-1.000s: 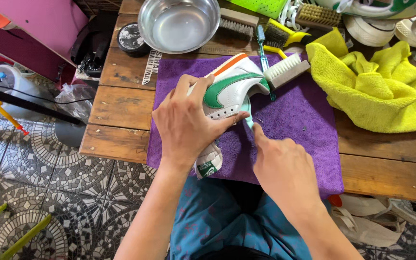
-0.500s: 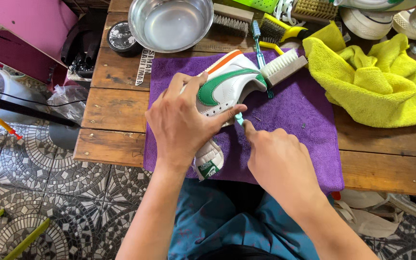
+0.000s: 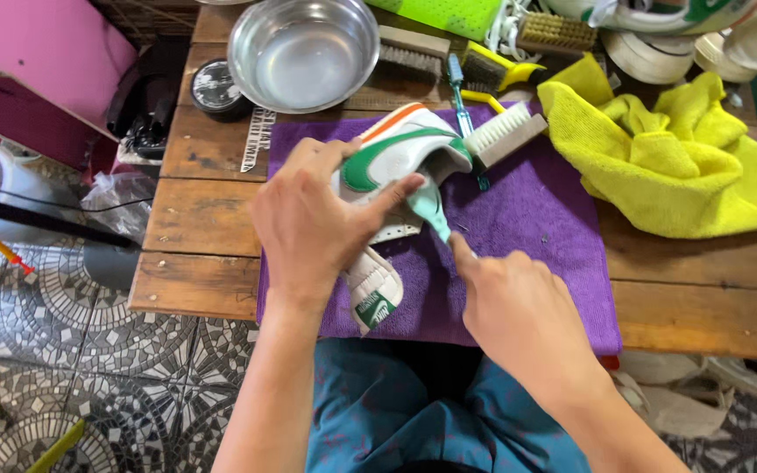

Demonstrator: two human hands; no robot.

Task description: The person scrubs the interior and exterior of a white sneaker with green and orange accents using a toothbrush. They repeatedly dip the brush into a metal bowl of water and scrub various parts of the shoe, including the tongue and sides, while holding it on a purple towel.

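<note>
Steel bowl at the tabletop's far edge, looks empty. Small round black tin just left of it, lid on. My left hand has a closed grip on the white sneaker with green swoosh, lying on the purple cloth. Right hand pinches a teal toothbrush, its head against the shoe's side. Green-and-white label on the sneaker's tongue, nearest me. Yellow cloth bunched on the right.
</note>
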